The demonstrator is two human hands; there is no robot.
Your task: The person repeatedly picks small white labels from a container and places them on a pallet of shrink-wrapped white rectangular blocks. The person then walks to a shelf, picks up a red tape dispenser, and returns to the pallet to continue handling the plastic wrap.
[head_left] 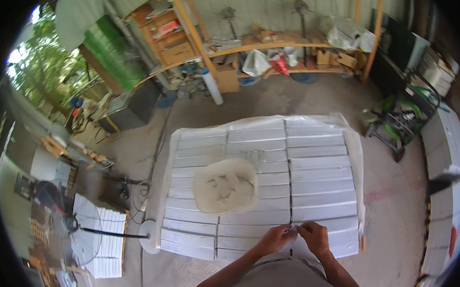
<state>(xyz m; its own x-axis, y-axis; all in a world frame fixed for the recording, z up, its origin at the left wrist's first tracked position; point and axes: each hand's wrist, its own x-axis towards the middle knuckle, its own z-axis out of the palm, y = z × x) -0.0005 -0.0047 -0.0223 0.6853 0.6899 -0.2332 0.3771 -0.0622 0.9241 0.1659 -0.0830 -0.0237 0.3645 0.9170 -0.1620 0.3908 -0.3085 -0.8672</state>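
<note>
Close to my body, my left hand [276, 239] and my right hand [315, 237] meet with fingertips pinched together. Between them is a small pale piece [294, 228], too small and blurred to name. Both hands are above the near edge of a wide, low stack of long white boxes [316, 179], laid side by side in rows. A round cream-coloured tub [199, 190] stands on the boxes, left of the middle. Inside it lie pale, irregular scraps [226, 187]. Clear plastic sheeting [352, 136] hangs around the stack's edges.
A standing fan [79, 222] rises at the left, beside another white stack [108, 243]. Wooden shelving [266, 46] with cartons and bags lines the far wall. At the right stand a black and green wheeled machine [399, 114] and more white stacks [443, 146].
</note>
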